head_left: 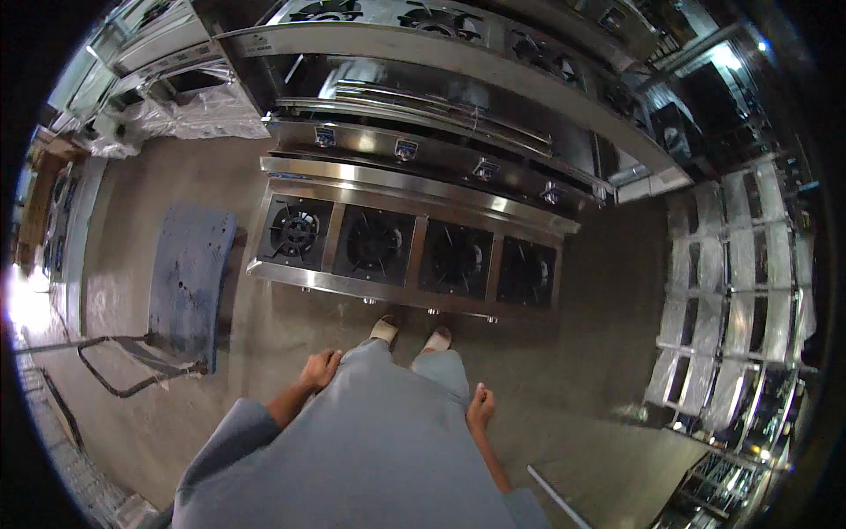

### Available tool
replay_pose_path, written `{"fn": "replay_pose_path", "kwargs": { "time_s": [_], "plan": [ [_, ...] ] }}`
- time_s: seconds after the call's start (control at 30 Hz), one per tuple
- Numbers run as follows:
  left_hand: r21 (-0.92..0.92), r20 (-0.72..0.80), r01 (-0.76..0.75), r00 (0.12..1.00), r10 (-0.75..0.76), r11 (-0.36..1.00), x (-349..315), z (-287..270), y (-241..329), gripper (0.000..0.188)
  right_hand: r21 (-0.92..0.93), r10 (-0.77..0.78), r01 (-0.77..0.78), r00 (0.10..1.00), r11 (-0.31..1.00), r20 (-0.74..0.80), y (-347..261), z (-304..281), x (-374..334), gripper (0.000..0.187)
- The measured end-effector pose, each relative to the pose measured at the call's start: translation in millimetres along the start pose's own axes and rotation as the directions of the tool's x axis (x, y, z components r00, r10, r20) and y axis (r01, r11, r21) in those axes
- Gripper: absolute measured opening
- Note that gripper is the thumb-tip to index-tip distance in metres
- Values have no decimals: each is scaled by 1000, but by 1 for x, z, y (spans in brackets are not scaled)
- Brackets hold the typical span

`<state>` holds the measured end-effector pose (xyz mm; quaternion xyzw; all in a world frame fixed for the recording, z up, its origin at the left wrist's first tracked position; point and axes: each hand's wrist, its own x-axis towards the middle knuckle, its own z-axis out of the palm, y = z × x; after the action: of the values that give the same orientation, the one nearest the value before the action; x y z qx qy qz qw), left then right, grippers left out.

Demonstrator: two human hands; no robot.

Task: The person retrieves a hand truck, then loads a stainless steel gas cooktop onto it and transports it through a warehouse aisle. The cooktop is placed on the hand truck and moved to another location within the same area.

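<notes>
My left hand [320, 369] hangs by the left side of my grey clothing, its fingers slightly apart and nothing seen in them. On the other side, my right hand [481, 406] is loosely curled next to my thigh, with no object showing in it. Beyond my feet stands a low stainless steel gas stove [344, 282] with a row of several black burners and small knobs along its near edge. Neither hand touches it.
A blue-grey panel [187, 282] lies left of the stove, near a black metal tube frame [119, 388]. Behind are a larger steel range [352, 141] and more burners. Plastic-wrapped metal racks [731, 291] stand right. A thin metal bar [557, 495] lies low right.
</notes>
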<state>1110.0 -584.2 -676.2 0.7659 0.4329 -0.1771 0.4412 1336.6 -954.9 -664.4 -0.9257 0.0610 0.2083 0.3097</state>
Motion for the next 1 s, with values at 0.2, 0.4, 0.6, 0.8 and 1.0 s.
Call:
{"fn": "replay_pose_path", "kwargs": {
  "time_s": [0.2,0.4,0.6,0.8,1.0],
  "plan": [
    [-790,-140,111,925,-354,603,44,84,23,69,-56,-42,70,916,996,400,-67,-9,132,48],
    [-991,10,-58,864,-503,-120,74,113,107,89,-270,-260,465,792,843,553,-107,10,272,72],
    [-898,196,17,910,-365,-440,169,156,109,106,-270,-460,714,646,646,609,-245,75,384,70],
    [-866,412,153,757,-507,-476,278,186,73,105,-241,-633,813,568,529,526,-342,203,461,72],
    [-872,444,192,696,-564,-450,351,260,3,107,-256,-747,923,383,288,544,-372,294,491,69]
  ]
}}
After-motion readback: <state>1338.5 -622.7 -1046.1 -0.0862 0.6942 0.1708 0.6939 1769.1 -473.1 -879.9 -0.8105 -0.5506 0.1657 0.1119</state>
